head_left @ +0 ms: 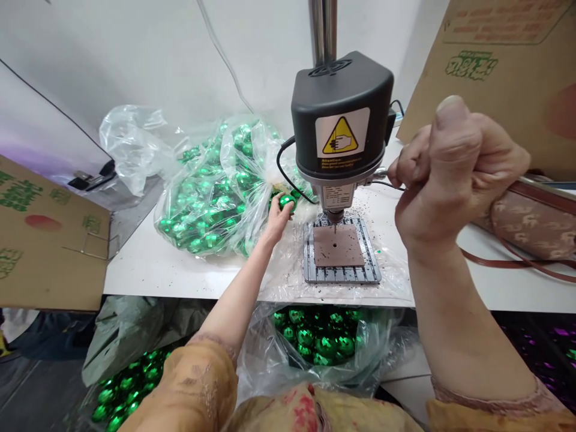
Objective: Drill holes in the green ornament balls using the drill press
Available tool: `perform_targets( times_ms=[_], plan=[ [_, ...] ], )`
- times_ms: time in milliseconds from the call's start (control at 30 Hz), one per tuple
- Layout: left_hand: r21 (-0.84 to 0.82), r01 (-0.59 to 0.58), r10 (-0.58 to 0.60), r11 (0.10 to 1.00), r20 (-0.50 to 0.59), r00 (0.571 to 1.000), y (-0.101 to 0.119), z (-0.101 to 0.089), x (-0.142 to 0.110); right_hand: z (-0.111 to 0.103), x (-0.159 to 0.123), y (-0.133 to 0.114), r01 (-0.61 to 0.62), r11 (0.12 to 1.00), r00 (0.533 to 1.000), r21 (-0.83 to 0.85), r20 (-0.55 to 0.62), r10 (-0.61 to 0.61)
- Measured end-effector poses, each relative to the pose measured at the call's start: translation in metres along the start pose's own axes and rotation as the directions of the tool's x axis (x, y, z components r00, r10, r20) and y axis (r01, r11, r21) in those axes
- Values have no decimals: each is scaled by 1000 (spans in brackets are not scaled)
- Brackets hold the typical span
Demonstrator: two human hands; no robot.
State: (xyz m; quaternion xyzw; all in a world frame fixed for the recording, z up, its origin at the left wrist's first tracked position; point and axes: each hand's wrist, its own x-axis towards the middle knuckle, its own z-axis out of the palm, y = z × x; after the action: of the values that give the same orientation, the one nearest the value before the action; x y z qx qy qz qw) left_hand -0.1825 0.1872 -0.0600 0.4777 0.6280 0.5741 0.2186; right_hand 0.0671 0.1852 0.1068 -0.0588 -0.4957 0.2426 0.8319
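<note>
My left hand (pixel 279 217) reaches forward and closes on a shiny green ball (pixel 287 201) at the mouth of a clear plastic bag (pixel 211 192) full of such balls. My right hand (pixel 450 171) is raised in a fist around the thin metal lever (pixel 382 174) of a small black bench drill (pixel 342 120). The drill bit hangs just above a brown pad (pixel 338 246) with a hole, lying on the grooved grey base plate (pixel 342 275).
The white table (pixel 148 264) carries dark drilling specks. Cardboard boxes stand at the left (pixel 45 240) and back right (pixel 499 72). A patterned pouch with a strap (pixel 531 228) lies at the right. Below the table edge sit bags of green balls (pixel 319 339).
</note>
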Motion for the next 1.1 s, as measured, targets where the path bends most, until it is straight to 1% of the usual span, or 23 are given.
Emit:
perform_targets(
  times_ms=[33, 67, 133, 167, 233, 267, 333, 467, 567, 667, 767, 833, 967, 1100],
  plan=[
    [-103, 57, -58, 993, -8, 998, 8, -5, -9, 0, 0, 0, -2, 1000, 1000, 5, 2, 2],
    [-200, 105, -105, 974, 9, 994, 16, -9, -20, 0, 0, 0, -3, 1000, 1000, 4, 0, 3],
    [-326, 171, -144, 930, 103, 984, 32, -11, -44, 1, 0, 0, -2, 1000, 1000, 1, -7, 2],
    [-353, 200, -148, 914, 168, 975, 38, -10, -57, 2, 0, 0, -2, 1000, 1000, 0, -10, 2],
    [-355, 246, -151, 902, 276, 949, 46, -4, -78, 3, 0, -2, -3, 1000, 1000, -6, -12, 3],
    [-338, 251, -146, 907, 306, 941, 48, 0, -87, 4, 0, -3, -4, 1000, 1000, -8, -11, 4],
    [-293, 219, -119, 931, 324, 939, 48, 8, -98, 5, 0, -4, -3, 1000, 1000, -14, -9, 3],
    [-155, 95, -39, 983, 332, 943, 41, 20, -101, 5, 0, -4, 10, 1000, 1000, -22, 3, -10],
    [-22, 49, -38, 999, 358, 933, 39, 23, -98, 5, -1, -3, 19, 999, 1000, -28, 22, -18],
    [54, 16, -35, 998, 376, 926, 39, 25, -96, 3, -2, -3, -1, 997, 1000, -77, 22, 3],
    [81, -45, 14, 996, 346, 938, 38, 30, -97, 2, -3, -3, -28, 987, 999, -160, 28, 33],
    [78, -69, 41, 995, 311, 949, 36, 34, -98, 1, -3, -4, -19, 987, 999, -159, 45, 27],
    [92, -86, 59, 992, 269, 961, 33, 43, -102, 2, -3, -4, 2, 999, 999, -49, 45, 0],
    [106, -123, 90, 987, 278, 956, 33, 50, -106, 1, -3, -3, -2, 1000, 998, -6, 58, 3]
  ],
)
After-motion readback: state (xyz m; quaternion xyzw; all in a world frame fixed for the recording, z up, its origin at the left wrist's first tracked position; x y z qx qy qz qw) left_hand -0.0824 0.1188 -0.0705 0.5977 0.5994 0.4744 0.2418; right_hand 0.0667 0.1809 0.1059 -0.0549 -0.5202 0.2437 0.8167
